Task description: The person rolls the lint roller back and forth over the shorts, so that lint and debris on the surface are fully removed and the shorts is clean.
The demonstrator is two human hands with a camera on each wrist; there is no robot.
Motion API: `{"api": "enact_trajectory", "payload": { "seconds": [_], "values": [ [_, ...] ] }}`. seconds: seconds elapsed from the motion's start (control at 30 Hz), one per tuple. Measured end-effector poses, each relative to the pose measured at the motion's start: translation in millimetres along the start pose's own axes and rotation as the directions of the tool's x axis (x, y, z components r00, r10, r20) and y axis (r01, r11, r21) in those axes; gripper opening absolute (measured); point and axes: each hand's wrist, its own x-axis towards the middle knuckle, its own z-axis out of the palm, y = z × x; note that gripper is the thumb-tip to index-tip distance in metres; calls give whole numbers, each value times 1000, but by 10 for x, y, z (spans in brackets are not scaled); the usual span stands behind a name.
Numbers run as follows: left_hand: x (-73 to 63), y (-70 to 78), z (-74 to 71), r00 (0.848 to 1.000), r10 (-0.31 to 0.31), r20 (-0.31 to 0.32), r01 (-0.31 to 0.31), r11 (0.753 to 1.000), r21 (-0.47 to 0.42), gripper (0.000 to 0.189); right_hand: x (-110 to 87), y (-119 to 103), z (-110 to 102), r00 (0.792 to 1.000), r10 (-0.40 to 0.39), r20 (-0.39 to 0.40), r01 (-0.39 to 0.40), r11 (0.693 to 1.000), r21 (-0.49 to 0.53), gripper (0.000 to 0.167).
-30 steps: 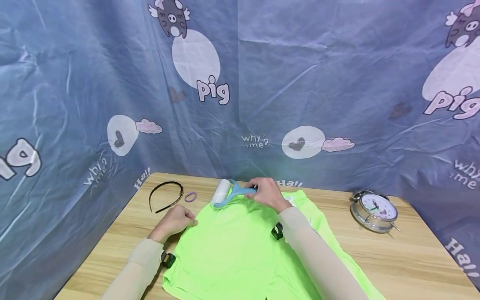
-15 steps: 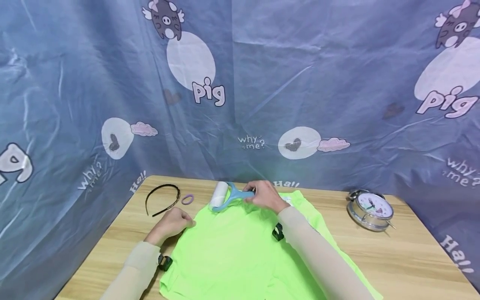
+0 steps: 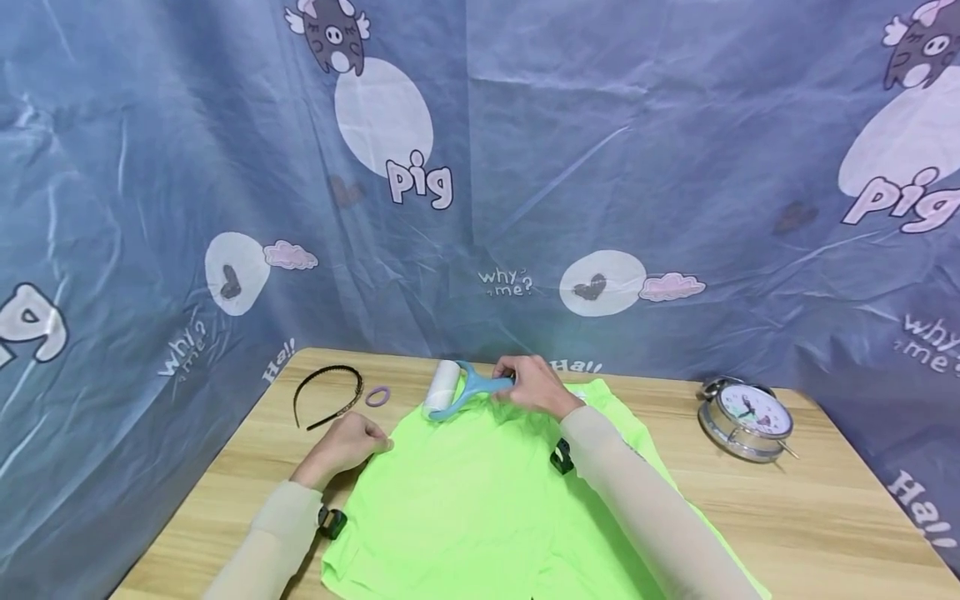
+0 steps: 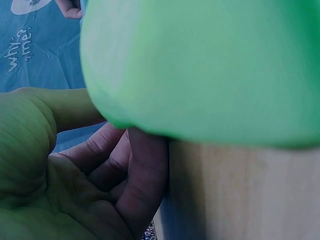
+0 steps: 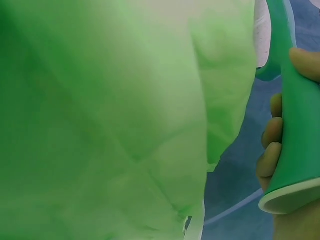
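Spread over the table is a neon green garment (image 3: 457, 500), shaped like a pair of shorts. My left hand (image 3: 347, 447) pinches its left edge between thumb and fingers; in the left wrist view the green cloth (image 4: 200, 70) rises from between the thumb and the curled fingers (image 4: 145, 175). My right hand (image 3: 532, 386) grips the blue handle of a lint roller (image 3: 444, 385), whose white roll lies over the far left corner of the garment. In the right wrist view my fingers (image 5: 272, 132) wrap the handle (image 5: 300, 135), which looks green there.
Beyond my left hand lie a black headband (image 3: 358, 392) and a purple hair tie (image 3: 378, 397). A silver twin-bell alarm clock (image 3: 746, 421) sits at the right of the wooden table (image 3: 810, 517). A blue printed curtain (image 3: 517, 200) hangs close behind the table's far edge.
The head view has shifted slightly. Both hands keep their hold on the garment edge and the lint roller, and the roller stays at nearly the same spot at the far left corner.
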Motion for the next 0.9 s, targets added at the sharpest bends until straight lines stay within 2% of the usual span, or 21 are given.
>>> {"api": "enact_trajectory", "payload": {
  "seconds": [0.13,0.37,0.63,0.9],
  "values": [
    [19,17,-9,1000,-2,1,2,1000,13,13,13,-6,-29,1000,8,9,-8,1000,24,21],
    [6,47,-32,1000,2,27,-2,1000,5,28,19,29,-24,999,41,12,-42,996,84,18],
    [-30,22,-25,1000,6,16,-7,1000,16,18,-19,65,-30,999,47,22,-49,995,88,18],
    [-17,18,13,1000,3,15,-3,1000,13,21,-72,80,-111,999,28,35,-32,993,117,16]
  ]
}}
